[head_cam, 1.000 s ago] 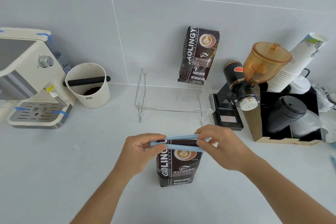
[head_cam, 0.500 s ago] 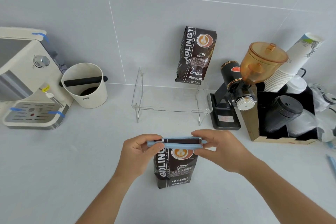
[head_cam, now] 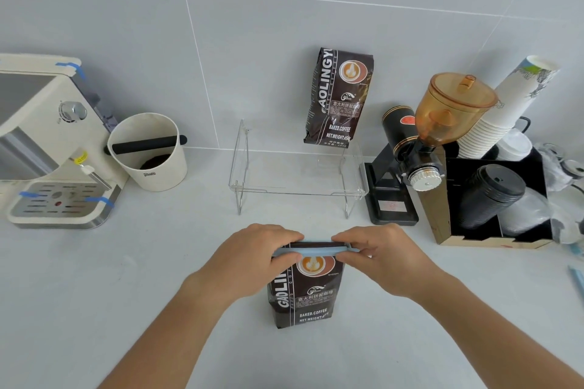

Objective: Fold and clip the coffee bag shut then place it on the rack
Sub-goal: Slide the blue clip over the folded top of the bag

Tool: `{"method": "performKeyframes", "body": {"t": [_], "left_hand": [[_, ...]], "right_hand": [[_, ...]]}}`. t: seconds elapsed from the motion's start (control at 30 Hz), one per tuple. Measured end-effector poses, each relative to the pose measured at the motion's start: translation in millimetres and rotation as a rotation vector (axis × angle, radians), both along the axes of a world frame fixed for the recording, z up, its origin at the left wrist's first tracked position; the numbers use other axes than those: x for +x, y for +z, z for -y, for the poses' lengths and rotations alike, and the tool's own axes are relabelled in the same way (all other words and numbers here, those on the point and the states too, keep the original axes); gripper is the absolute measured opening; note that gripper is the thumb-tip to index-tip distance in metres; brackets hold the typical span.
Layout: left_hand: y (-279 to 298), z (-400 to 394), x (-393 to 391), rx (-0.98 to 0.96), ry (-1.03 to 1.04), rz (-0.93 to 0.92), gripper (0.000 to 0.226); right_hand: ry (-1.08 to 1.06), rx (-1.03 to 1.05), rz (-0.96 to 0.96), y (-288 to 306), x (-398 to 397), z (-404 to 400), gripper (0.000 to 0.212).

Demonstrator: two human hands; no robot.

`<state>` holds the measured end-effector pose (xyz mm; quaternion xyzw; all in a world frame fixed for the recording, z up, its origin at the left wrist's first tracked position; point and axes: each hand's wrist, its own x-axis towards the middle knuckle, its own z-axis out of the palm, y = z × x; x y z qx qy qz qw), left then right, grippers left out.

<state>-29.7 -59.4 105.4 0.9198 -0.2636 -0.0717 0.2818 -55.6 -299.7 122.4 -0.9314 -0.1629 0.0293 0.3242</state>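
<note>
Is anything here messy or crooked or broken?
Not much. Blue tape strips are stuck on the coffee machine, which looks odd. The blue clip sits a little slanted across the near coffee bag that both hands pinch. Nothing looks spilled or broken.

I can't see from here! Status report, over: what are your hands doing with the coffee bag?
Left hand and right hand pinch the blue clip at its ends. Clip across coffee bag top, bag upright on counter. Rack holds another bag at right; left side free.
</note>
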Motion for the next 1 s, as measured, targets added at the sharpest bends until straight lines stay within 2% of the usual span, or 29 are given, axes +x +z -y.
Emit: {"method": "performKeyframes", "body": {"t": [0.1, 0.23, 0.43, 0.77, 0.87, 1.0], "left_hand": [[-0.5, 2.9, 1.1, -0.010, -0.016, 0.027, 0.028], [-1.3, 4.7, 0.4, -0.019, -0.028, 0.032, 0.024], [-2.0, 5.8, -0.6, -0.022, -0.015, 0.038, 0.021], [-4.8, 4.6, -3.5, -0.016, -0.036, 0.091, 0.020], [-4.6, 4.9, -3.5, -0.013, -0.041, 0.092, 0.019], [-7.4, 2.7, -2.2, -0.037, -0.008, 0.070, 0.021]], "right_hand": [[-0.033, 0.014, 0.001, 1.9, -1.8, -1.6, 0.022], [-0.063, -0.009, 0.011, 1.0, -4.9, -0.5, 0.029], [-0.021, -0.111, 0.068, -2.8, -6.3, -1.4, 0.016], [-0.079, -0.154, 0.176, -14.4, -13.3, -4.6, 0.021], [-0.093, -0.132, 0.183, -13.9, -15.1, -6.1, 0.020], [-0.129, -0.006, 0.086, -12.3, -15.3, -6.0, 0.024]]}}
